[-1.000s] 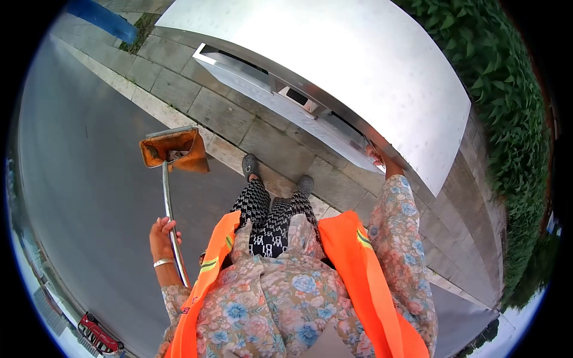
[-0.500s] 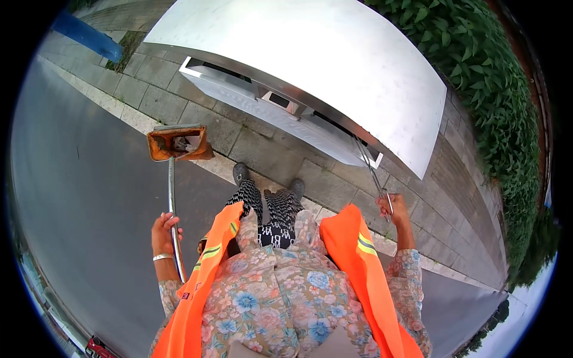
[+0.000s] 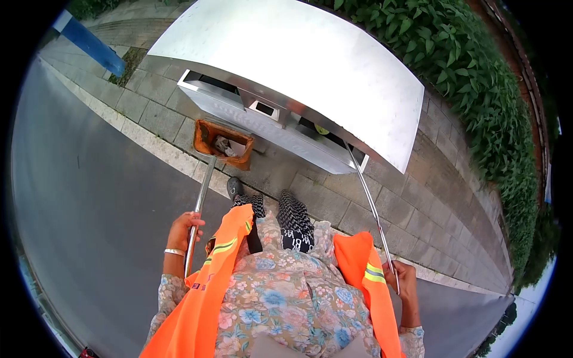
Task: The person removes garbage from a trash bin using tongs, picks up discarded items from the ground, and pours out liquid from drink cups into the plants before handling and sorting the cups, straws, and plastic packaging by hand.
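My left hand (image 3: 184,232) is wrapped round the metal handle (image 3: 203,197) of a long-handled orange dustpan (image 3: 245,160). Crumpled litter (image 3: 227,146) lies inside the pan, which is beside the front of a metal litter bin (image 3: 286,59). On the other side, my right hand (image 3: 403,280) is closed on the handle end of long metal tongs (image 3: 371,206). Their far tips reach into the bin's right-hand slot and are hidden there. A small yellow-green item (image 3: 321,129) shows in that slot, left of the tongs; whether they touch it I cannot tell.
Paving slabs (image 3: 325,197) surround the bin, and a pale kerb (image 3: 149,143) separates them from the grey road (image 3: 89,209). A leafy hedge (image 3: 459,71) grows behind the bin at the right. A blue post (image 3: 92,45) stands at the upper left.
The dustpan has moved right, from over the kerb edge to near the bin front. My right hand has drawn back from the bin, so more of the tongs shows. The yellow-green item has come into view.
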`<state>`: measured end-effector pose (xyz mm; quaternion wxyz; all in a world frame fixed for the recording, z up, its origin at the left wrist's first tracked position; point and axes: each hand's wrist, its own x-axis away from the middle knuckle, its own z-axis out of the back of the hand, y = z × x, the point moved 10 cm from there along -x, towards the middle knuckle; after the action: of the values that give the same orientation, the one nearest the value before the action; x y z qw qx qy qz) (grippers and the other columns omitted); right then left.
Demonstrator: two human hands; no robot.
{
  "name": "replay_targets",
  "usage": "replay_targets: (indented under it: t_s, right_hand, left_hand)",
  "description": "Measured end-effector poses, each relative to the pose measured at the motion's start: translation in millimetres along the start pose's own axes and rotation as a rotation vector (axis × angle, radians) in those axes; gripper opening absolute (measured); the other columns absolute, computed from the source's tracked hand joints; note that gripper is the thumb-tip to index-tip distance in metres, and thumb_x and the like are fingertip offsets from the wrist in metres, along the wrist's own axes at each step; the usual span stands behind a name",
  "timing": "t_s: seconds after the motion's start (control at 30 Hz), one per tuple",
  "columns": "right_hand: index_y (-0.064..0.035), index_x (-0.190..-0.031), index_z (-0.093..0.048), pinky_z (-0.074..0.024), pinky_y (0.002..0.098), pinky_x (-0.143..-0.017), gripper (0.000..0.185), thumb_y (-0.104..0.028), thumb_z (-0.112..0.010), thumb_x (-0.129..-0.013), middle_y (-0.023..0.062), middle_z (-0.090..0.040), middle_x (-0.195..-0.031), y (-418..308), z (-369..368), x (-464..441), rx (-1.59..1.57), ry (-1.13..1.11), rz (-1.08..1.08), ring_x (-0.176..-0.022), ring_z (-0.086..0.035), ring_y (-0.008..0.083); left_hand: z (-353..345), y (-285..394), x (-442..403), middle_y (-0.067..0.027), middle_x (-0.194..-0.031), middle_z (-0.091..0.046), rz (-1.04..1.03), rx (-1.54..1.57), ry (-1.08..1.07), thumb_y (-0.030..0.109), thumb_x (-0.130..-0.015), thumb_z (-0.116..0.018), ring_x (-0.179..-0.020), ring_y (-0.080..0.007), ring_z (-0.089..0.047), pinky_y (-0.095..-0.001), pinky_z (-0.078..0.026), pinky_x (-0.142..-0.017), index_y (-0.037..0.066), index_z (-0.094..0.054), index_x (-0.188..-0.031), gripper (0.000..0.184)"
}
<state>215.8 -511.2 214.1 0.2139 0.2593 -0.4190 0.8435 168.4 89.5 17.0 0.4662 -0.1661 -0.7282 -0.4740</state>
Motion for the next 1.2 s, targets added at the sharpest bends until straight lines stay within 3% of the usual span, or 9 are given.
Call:
replay_targets:
  t_s: [0.07, 0.13, 0.23, 0.37, 0.53, 0.57, 0.67, 0.87, 1.2]
  right_hand:
    - [0.0029, -0.083, -0.064, -0.0407, 0.0212, -0.048, 0.011, -0.005, -0.062, -0.075, -0.0015, -0.055, -0.064, 4.7, 14.3, 28.7, 0.054, 0.000, 0.019, -0.057, -0.049, 0.0047]
    - [0.0033, -0.082, -0.063, -0.0383, 0.0236, -0.048, 0.013, -0.006, -0.064, -0.072, 0.0012, -0.054, -0.062, 14.0, 27.1, 52.7, 0.155, -0.005, 0.057, -0.055, -0.046, 0.0059]
    - [0.0020, -0.081, -0.063, -0.0373, 0.0271, -0.048, 0.017, -0.007, -0.066, -0.067, 0.0058, -0.052, -0.060, -24.5, 34.1, 81.0, 0.317, -0.029, 0.142, -0.051, -0.045, 0.0110]
    - [-0.0013, -0.076, -0.063, -0.0388, 0.0320, -0.049, 0.014, -0.008, -0.066, -0.065, 0.0104, -0.052, -0.058, -66.7, 27.5, 93.5, 0.532, -0.114, 0.257, -0.049, -0.048, 0.0229]
    - [-0.0032, -0.071, -0.060, -0.0408, 0.0356, -0.052, 0.008, -0.009, -0.064, -0.068, 0.0106, -0.054, -0.060, -91.6, 11.3, 80.7, 0.649, -0.201, 0.275, -0.054, -0.052, 0.0264]
    - [-0.0038, -0.070, -0.059, -0.0412, 0.0363, -0.053, 0.007, -0.009, -0.063, -0.069, 0.0106, -0.054, -0.061, -93.8, 12.6, 76.1, 0.673, -0.221, 0.278, -0.055, -0.053, 0.0266]
    - [-0.0035, -0.070, -0.059, -0.0417, 0.0371, -0.054, 0.009, -0.010, -0.064, -0.069, 0.0108, -0.054, -0.060, -102.5, 15.0, 67.2, 0.687, -0.259, 0.317, -0.055, -0.053, 0.0277]
    - [-0.0026, -0.072, -0.057, -0.0425, 0.0389, -0.054, 0.014, -0.013, -0.065, -0.069, 0.0126, -0.053, -0.061, -125.8, -22.9, 40.2, 0.782, -0.291, 0.356, -0.057, -0.052, 0.0310]
    - [-0.0008, -0.078, -0.060, -0.0450, 0.0402, -0.056, 0.015, -0.011, -0.065, -0.069, 0.0148, -0.056, -0.064, -129.4, -54.5, 9.4, 0.854, -0.280, 0.413, -0.060, -0.057, 0.0326]
  left_hand:
    - [-6.5, 5.5, 2.0, -0.0098, -0.083, -0.065, -0.008, -0.053, -0.024, 0.030, -0.086, -0.055, -0.052, -0.0176, -0.059, -0.0256, -0.046, -0.039, 0.007, -0.057, -0.100, 0.027]
    - [-17.0, 1.6, 5.0, -0.0103, -0.093, -0.067, -0.003, -0.023, -0.013, 0.023, -0.087, -0.053, -0.052, -0.0173, -0.059, -0.0243, -0.046, -0.038, 0.008, -0.054, -0.113, 0.030]
    - [-30.4, 9.0, 14.0, -0.0128, -0.133, -0.051, -0.135, 0.044, -0.088, 0.012, -0.088, -0.052, -0.054, -0.0175, -0.060, -0.0248, -0.046, -0.038, 0.013, -0.027, -0.145, 0.063]
    - [-14.7, 13.6, 14.9, -0.0146, -0.137, -0.046, -0.162, -0.090, 0.101, 0.015, -0.086, -0.056, -0.053, -0.0171, -0.059, -0.0246, -0.046, -0.038, 0.015, -0.025, -0.146, 0.068]
    - [8.3, -9.6, 0.8, -0.0148, -0.115, -0.059, 0.075, -0.280, 0.086, 0.023, -0.083, -0.064, -0.048, -0.0142, -0.055, -0.0256, -0.043, -0.037, 0.006, -0.022, -0.146, 0.078]
    - [10.9, -11.3, 3.5, -0.0110, -0.096, -0.063, 0.044, -0.243, 0.118, 0.021, -0.084, -0.064, -0.047, -0.0127, -0.054, -0.0256, -0.043, -0.038, -0.001, -0.034, -0.139, 0.067]
    - [11.7, -23.3, 5.3, -0.0086, -0.088, -0.064, 0.103, -0.308, 0.045, 0.017, -0.085, -0.062, -0.047, -0.0112, -0.053, -0.0249, -0.043, -0.038, -0.003, -0.047, -0.128, 0.050]
    - [39.6, -28.1, -10.0, -0.0069, -0.083, -0.065, 0.056, -0.337, 0.057, 0.012, -0.086, -0.059, -0.047, -0.0096, -0.051, -0.0248, -0.042, -0.039, -0.002, -0.057, -0.112, 0.030]
    - [36.7, -30.0, 4.6, -0.0067, -0.083, -0.065, 0.093, -0.430, 0.060, 0.007, -0.087, -0.055, -0.046, -0.0085, -0.050, -0.0241, -0.040, -0.038, 0.000, -0.056, -0.116, 0.030]
